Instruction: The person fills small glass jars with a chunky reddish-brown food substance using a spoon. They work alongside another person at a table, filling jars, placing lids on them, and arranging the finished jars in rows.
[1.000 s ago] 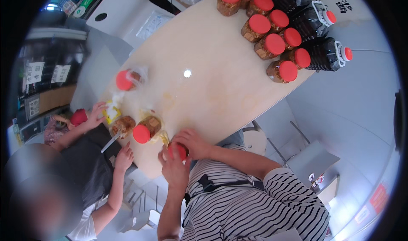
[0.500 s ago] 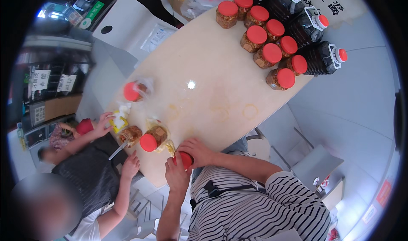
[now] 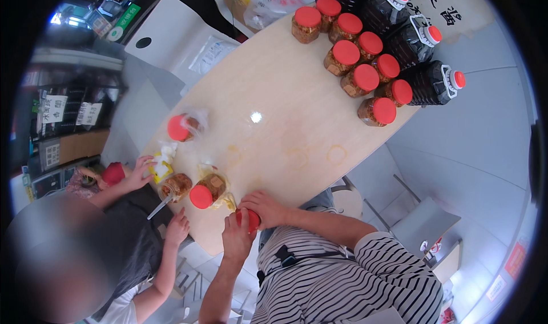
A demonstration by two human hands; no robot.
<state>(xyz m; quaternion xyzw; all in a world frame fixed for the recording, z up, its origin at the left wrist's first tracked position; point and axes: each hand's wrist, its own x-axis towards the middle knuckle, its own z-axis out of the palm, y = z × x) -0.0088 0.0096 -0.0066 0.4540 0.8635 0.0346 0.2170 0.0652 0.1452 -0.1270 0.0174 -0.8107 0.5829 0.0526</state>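
A jar with a red lid (image 3: 250, 220) is between my two hands at the table's near edge. My left hand (image 3: 237, 236) closes round its left side, with fingers over the lid. From the right, my right hand (image 3: 266, 208) wraps the jar's far side. Most of its body is hidden by my hands. Just beyond lies another red-lidded jar (image 3: 215, 186) of brown chunky food, on its side on a crumpled yellowish cloth or wrapper (image 3: 229, 201). To its left an open jar (image 3: 178, 185) has a pale-handled utensil (image 3: 160, 206) sticking out.
Another person at the left has one hand (image 3: 138, 174) by a yellow-and-white packet (image 3: 161, 168) and the other (image 3: 178, 228) at the table edge. A bagged red-lidded jar (image 3: 179, 128) lies farther back. Several filled jars (image 3: 346, 52) and dark jugs (image 3: 429, 84) crowd the far right.
The other person's head has moved upward in the view, over their torso. My hands stay closed round the jar, with only a slight shift.
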